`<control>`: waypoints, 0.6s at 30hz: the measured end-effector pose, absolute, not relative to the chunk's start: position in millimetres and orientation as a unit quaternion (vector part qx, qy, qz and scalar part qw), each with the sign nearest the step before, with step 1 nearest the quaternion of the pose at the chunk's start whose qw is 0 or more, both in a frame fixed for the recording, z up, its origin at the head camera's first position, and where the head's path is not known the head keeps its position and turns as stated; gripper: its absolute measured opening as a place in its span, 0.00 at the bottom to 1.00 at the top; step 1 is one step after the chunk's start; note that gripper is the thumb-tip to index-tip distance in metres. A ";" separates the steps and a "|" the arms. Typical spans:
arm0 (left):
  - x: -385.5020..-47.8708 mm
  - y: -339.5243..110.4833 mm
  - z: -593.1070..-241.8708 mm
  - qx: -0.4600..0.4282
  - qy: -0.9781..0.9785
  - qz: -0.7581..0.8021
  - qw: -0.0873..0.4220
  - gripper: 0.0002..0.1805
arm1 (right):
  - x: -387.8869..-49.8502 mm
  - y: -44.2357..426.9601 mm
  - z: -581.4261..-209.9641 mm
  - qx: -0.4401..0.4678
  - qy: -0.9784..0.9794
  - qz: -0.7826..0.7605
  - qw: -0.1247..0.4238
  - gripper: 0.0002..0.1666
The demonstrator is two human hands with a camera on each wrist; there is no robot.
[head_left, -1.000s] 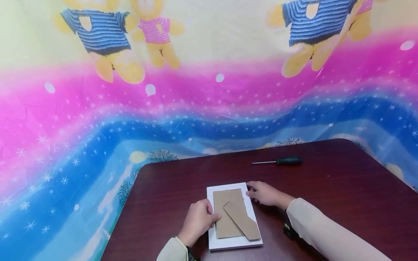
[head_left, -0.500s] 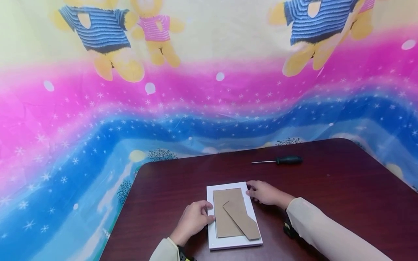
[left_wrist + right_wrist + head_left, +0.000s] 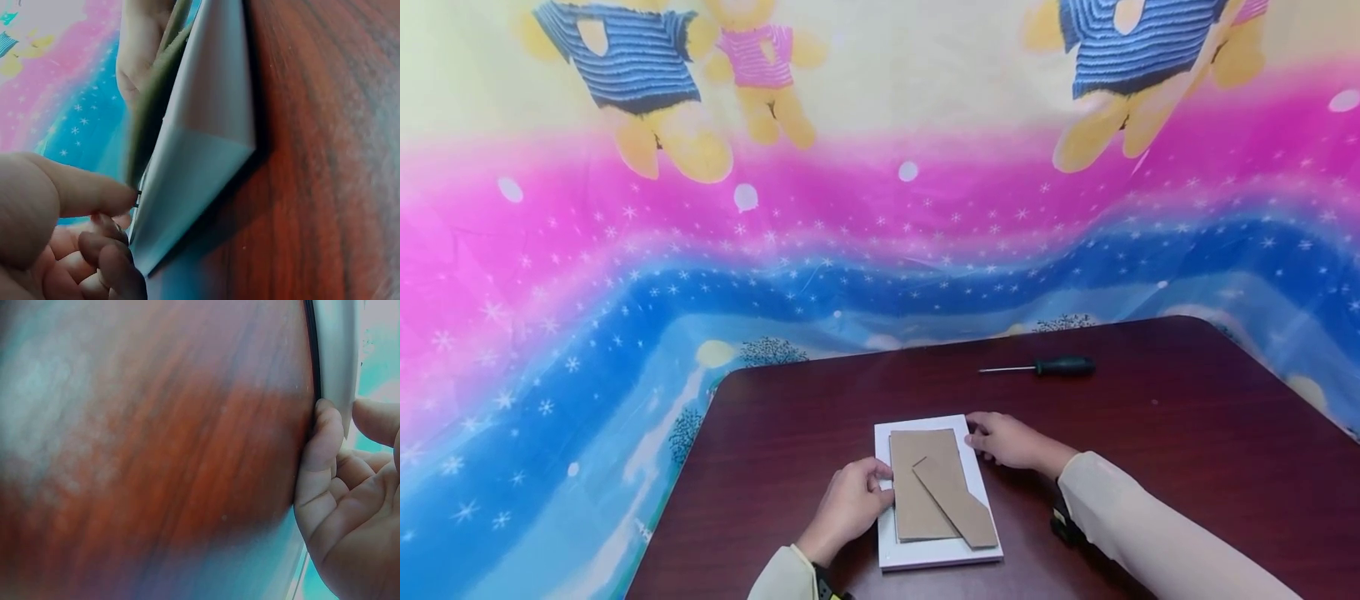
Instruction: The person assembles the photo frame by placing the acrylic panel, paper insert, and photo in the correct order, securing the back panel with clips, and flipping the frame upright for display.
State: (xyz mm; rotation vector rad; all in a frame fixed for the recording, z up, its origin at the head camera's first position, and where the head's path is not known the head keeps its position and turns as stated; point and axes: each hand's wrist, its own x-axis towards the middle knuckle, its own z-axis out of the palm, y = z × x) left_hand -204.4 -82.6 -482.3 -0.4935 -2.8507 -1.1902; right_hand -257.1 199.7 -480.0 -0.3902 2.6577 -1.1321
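The backing board point(image 3: 916, 510) lies at 3 o'clock from the left hand point(image 3: 852, 497), whose thumb tip meets its long left edge beside a small dark tab point(image 3: 137, 199); that makes it the nearer hand. The board sits within the rim of the white frame point(image 3: 925, 553), flat on the table point(image 3: 1112, 417), both with their long axis roughly 12 to 6, the far end leaning slightly toward 11. In the left wrist view a dark gap seems to show under the board's edge, though blur hides how deep. The left thumb and forefinger stand a little apart with the other fingers bent; whether they pinch anything cannot be told. The right hand point(image 3: 1011, 440) grips the frame's far corner, at 1 o'clock from its middle, thumb and fingers closed about the edge. The stand leg point(image 3: 967, 517) slants across the board toward 4:30, away from the left hand.
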 end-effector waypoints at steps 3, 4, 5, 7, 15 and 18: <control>-205.0 -82.2 -481.8 -0.156 -0.912 -0.380 0.012 0.06 | -258.4 200.4 -480.8 -0.133 0.907 -0.383 0.114 0.28; -205.3 -82.1 -481.6 -0.155 -0.911 -0.381 0.010 0.06 | -259.0 200.6 -481.1 -0.134 0.907 -0.382 0.114 0.28; -205.2 -82.1 -481.1 -0.156 -0.911 -0.382 0.006 0.07 | -259.6 200.9 -481.4 -0.135 0.907 -0.382 0.113 0.28; -205.0 -82.3 -480.7 -0.159 -0.910 -0.382 -0.001 0.11 | -260.5 200.9 -481.5 -0.136 0.907 -0.383 0.113 0.28; -199.3 -82.5 -481.8 -0.248 -0.915 -0.317 -0.004 0.31 | -260.9 201.0 -482.3 -0.133 0.905 -0.387 0.114 0.28; -197.5 -82.4 -482.2 -0.304 -0.909 -0.285 -0.017 0.41 | -260.2 200.8 -483.5 -0.135 0.904 -0.389 0.113 0.27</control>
